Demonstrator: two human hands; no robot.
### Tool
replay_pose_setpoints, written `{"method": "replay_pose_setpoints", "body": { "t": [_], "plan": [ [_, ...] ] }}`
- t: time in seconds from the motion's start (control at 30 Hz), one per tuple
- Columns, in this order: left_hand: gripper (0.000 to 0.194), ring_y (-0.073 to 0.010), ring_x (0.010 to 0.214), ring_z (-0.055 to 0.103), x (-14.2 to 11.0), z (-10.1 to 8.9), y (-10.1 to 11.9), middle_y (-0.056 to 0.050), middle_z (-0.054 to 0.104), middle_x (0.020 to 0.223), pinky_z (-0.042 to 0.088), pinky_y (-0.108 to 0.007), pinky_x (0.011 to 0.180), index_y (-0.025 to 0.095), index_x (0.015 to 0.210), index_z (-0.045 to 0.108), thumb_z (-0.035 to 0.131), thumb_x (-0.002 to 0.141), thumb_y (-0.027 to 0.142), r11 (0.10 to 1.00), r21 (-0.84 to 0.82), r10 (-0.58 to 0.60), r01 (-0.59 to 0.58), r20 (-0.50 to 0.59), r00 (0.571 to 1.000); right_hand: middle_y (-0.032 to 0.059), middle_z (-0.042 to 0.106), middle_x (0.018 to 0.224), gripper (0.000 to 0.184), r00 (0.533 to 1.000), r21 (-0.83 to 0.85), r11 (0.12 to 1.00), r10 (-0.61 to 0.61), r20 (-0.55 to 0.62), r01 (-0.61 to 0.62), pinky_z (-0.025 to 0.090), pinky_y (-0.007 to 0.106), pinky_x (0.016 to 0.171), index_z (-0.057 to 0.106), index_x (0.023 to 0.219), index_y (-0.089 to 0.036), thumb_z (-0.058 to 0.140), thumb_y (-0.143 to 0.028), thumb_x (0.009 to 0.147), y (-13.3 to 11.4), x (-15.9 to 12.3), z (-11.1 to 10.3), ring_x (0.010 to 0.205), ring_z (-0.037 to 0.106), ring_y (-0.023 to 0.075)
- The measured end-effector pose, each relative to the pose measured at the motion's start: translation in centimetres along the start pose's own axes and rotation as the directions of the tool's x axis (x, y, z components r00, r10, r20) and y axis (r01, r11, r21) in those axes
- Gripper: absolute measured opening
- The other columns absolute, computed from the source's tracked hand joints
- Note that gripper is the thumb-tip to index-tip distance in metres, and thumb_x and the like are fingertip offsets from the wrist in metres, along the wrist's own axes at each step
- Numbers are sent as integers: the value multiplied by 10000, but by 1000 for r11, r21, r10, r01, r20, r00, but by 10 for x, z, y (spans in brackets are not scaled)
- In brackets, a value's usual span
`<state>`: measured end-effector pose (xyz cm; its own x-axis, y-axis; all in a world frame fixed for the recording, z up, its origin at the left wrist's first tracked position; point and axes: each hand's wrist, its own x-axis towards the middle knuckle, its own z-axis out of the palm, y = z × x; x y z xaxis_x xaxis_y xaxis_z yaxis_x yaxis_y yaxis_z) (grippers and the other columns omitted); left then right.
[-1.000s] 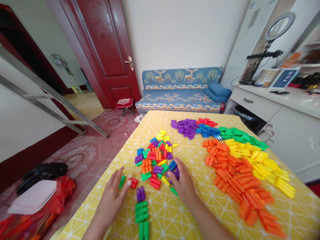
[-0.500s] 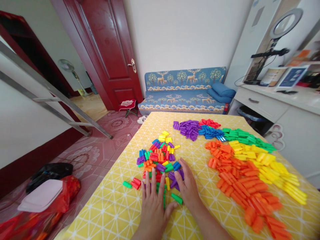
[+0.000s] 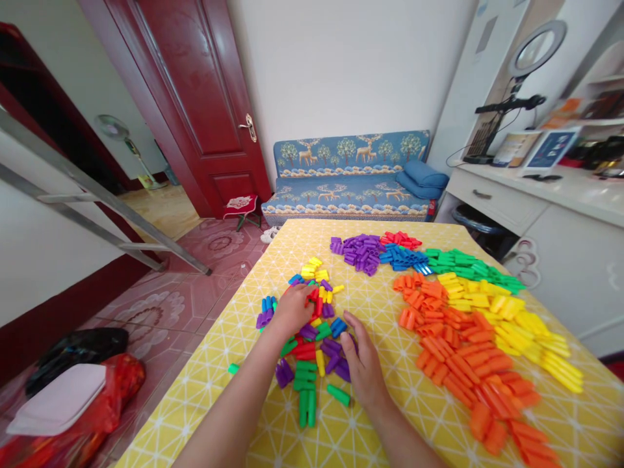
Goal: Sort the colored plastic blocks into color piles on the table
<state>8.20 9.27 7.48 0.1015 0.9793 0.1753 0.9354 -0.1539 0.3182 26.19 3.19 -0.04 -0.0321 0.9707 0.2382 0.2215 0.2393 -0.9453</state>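
My left hand (image 3: 294, 307) reaches over a pile of mixed coloured plastic tubes, its fingers bent down by some red tubes (image 3: 314, 302). Their grip is hidden behind the hand. Open, with fingers apart, my right hand (image 3: 366, 367) rests at the pile's right side, nearest the purple tubes (image 3: 336, 359) and blue tubes (image 3: 338, 327). It holds nothing that I can see. Closer to me lie several green tubes (image 3: 306, 390) side by side and a single green tube (image 3: 339, 394). Yellow tubes (image 3: 312, 268) lie at the pile's far end.
Sorted tubes spread over the right of the yellow patterned table (image 3: 380, 435): orange (image 3: 458, 357), yellow (image 3: 517, 318), green (image 3: 472, 268), blue (image 3: 402, 257), purple (image 3: 359, 252) and red (image 3: 400, 240). A blue sofa (image 3: 351, 182) stands beyond. To the left is a metal ladder (image 3: 104, 208).
My left hand has moved forward, from lying flat on the near part of the pile to its middle, uncovering green and red tubes. The right hand stays beside the pile. The view has shifted slightly.
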Motion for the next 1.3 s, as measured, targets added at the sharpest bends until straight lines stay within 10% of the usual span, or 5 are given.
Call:
{"method": "replay_pose_setpoints", "body": {
  "t": [0.3,0.57,1.0,1.17,1.3],
  "plan": [
    [354,-249,1022,605,-4,15,13,-68,686,1039,428,-392,932,273,1152,670,533,844,167,986,89,-123,137,-150,981,101,534,1343,439,1000,15,999,-29,-1,29,355,435,1086,512,1283,-211,447,-451,923,-2,2,0,1263,473,228],
    [285,-217,983,616,-56,9,28,-56,699,1017,446,-351,888,237,1081,677,444,949,335,885,-446,49,-131,-191,980,98,552,1323,454,995,64,993,-94,-25,95,424,397,1028,482,1317,-226,541,-381,894,-6,1,-1,1216,520,226],
    [224,-202,843,582,-65,24,33,-43,685,837,421,-388,863,216,891,694,507,929,332,923,-303,150,-240,-292,945,41,673,844,212,996,215,977,20,-86,-1,511,258,608,661,959,-182,639,-351,832,-22,0,-12,710,621,152],
    [214,-201,898,594,-64,24,21,-31,698,870,357,-439,1004,232,855,689,494,922,287,971,-192,47,-140,-422,905,-16,651,797,298,830,636,770,322,-455,50,554,251,640,610,940,-181,747,-325,719,-28,28,-51,653,629,102],
    [209,-204,915,607,-64,24,19,-21,706,888,327,-449,1051,244,847,692,500,913,293,986,-159,-26,-49,-437,899,-1,679,859,209,757,798,581,448,-475,157,547,310,884,589,808,-182,748,-259,696,-25,44,-75,879,680,128]
  ]
}}
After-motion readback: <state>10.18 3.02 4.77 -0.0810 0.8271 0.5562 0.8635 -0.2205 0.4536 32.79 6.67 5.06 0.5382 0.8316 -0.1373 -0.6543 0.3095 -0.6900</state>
